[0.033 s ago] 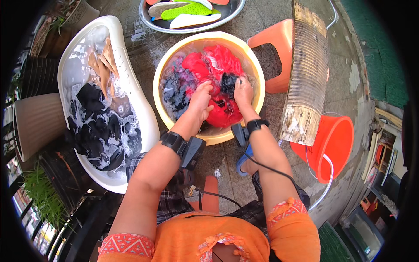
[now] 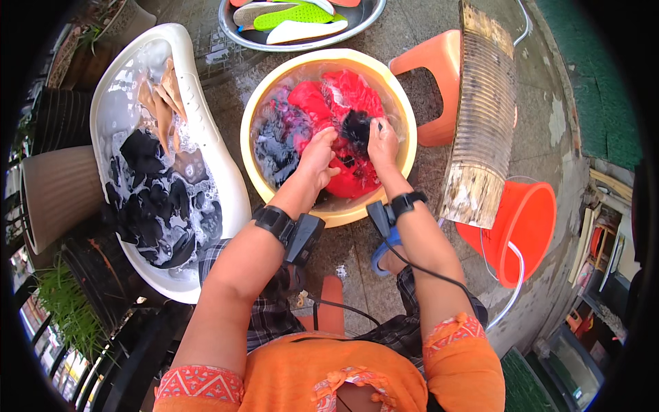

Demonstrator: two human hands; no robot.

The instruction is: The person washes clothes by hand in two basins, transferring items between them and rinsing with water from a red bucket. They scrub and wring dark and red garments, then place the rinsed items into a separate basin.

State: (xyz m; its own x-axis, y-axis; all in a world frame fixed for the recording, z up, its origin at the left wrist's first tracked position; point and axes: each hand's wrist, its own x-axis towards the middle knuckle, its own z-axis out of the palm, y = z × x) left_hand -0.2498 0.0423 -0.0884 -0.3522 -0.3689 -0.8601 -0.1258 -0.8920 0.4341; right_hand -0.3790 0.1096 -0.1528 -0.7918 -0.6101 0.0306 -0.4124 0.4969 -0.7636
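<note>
Black cloth (image 2: pixel 355 126) beside right hand (image 2: pixel 383 142) spread slightly wider.

So the basin (image 2: pixel 336 220) is mid-scene with clothes (image 2: pixel 353 93) in it, a tub (image 2: pixel 237 206) of laundry (image 2: pixel 154 206) just left, a tray (image 2: pixel 295 49) of insoles (image 2: pixel 296 17) on the far side. Over right you've got a stool (image 2: pixel 439 58), then a washboard (image 2: pixel 480 117), plus a bucket (image 2: pixel 511 226) by the board's near end.

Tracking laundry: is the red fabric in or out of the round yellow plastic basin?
In: the red fabric lies within the basin's rim.
</note>
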